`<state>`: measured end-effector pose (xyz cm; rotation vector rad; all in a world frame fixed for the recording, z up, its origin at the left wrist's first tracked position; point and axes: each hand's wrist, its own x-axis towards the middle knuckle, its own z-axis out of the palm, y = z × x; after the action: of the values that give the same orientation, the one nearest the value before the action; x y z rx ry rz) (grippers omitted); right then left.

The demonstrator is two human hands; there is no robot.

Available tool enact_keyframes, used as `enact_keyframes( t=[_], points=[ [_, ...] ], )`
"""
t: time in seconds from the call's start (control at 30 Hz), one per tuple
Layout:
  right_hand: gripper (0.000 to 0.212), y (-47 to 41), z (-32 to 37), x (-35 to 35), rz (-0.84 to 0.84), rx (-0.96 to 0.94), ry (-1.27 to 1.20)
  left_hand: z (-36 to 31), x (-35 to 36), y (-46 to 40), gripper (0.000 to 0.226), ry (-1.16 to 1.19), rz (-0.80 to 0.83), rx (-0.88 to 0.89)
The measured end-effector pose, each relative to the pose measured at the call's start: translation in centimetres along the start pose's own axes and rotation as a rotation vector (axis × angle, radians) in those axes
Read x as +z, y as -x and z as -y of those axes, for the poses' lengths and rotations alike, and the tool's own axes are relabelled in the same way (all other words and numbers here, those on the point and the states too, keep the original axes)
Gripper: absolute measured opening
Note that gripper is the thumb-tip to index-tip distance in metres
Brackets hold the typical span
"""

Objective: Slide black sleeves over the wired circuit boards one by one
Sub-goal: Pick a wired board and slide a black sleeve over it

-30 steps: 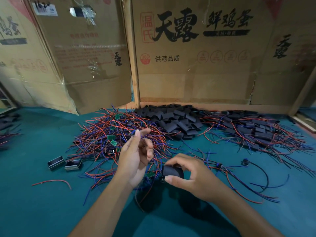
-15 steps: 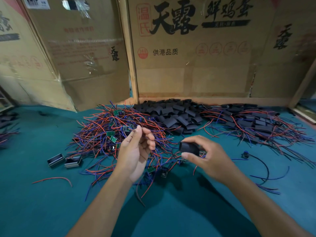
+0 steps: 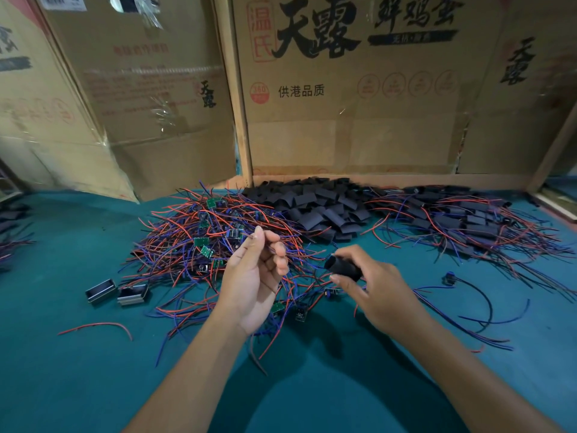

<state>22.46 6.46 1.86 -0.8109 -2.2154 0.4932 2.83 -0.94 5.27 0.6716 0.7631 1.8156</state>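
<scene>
around: tangled pile of red and blue wires, heap of flat black sleeves behind
right hand: pinching a black sleeve, tube-shaped
left hand: fingers curled on thin wires

A tangled heap of wired circuit boards lay on the table, left of centre. Behind and to its right sat a pile of sleeves, against the cardboard boxes standing at the table's back edge. Farther right lay a heap of sleeved boards. Two small metal clips lay side by side left of the tangle, a loose wire before them.
</scene>
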Motion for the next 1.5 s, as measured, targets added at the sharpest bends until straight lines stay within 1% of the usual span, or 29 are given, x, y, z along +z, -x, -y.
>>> enact_keyframes(
  t=[0.1, 0.17, 0.3, 0.43, 0.57, 0.77, 0.93, 1.07, 1.17, 1.23, 1.3, 1.37, 1.43, 1.5],
  points=[
    [0.028, -0.1, 0.0, -0.3, -0.050, -0.024, -0.004, 0.2, 0.0, 0.1, 0.024, -0.060, 0.005, -0.005],
    [0.030, -0.2, 0.1, -0.5, -0.050, -0.050, 0.012, 0.3, 0.1, 0.1, 0.024, -0.079, 0.004, -0.007],
    [0.034, -0.2, 0.3, -0.7, -0.012, -0.121, 0.082, 0.4, 0.1, 0.1, 0.025, -0.103, 0.003, -0.004],
    [0.036, -0.3, 0.6, -0.8, 0.081, -0.128, 0.140, 0.4, 0.0, 0.0, 0.025, -0.099, 0.002, -0.007],
    [0.035, -0.2, 0.6, -0.7, 0.107, -0.123, 0.135, 0.2, -0.1, 0.0, 0.023, -0.059, -0.004, -0.012],
    [0.040, -0.1, 0.5, -0.2, 0.146, -0.116, 0.120, 0.3, -0.2, -0.1, 0.021, -0.018, -0.013, -0.023],
    [0.039, 0.1, 1.0, 0.4, 0.112, -0.123, 0.129, 0.3, -0.1, 0.0, 0.023, 0.003, -0.013, -0.016],
    [0.044, 0.3, 1.2, 0.5, 0.075, -0.099, 0.135, 0.6, 0.0, 0.1, 0.029, -0.013, 0.012, 0.003],
    [0.048, 0.4, 1.4, 0.4, 0.060, -0.070, 0.189, 1.4, 0.4, 0.5, 0.029, -0.075, 0.064, -0.002],
    [0.048, 0.4, 1.8, 0.5, 0.046, -0.047, 0.213, 2.3, 0.8, 0.8, 0.031, -0.192, 0.089, 0.007],
    [0.043, 0.4, 2.1, 0.6, 0.040, -0.026, 0.208, 3.1, 1.1, 1.1, 0.033, -0.345, 0.098, 0.042],
    [0.037, 0.4, 2.1, 0.5, 0.036, -0.014, 0.182, 3.6, 1.2, 1.4, 0.034, -0.440, 0.116, 0.075],
    [0.035, 0.3, 2.3, 0.5, 0.025, -0.011, 0.159, 4.0, 1.2, 1.4, 0.032, -0.455, 0.144, 0.087],
    [0.034, 0.1, 2.6, 0.5, -0.038, -0.066, 0.222, 4.3, 1.2, 1.5, 0.027, -0.428, 0.186, 0.093]
  ],
)
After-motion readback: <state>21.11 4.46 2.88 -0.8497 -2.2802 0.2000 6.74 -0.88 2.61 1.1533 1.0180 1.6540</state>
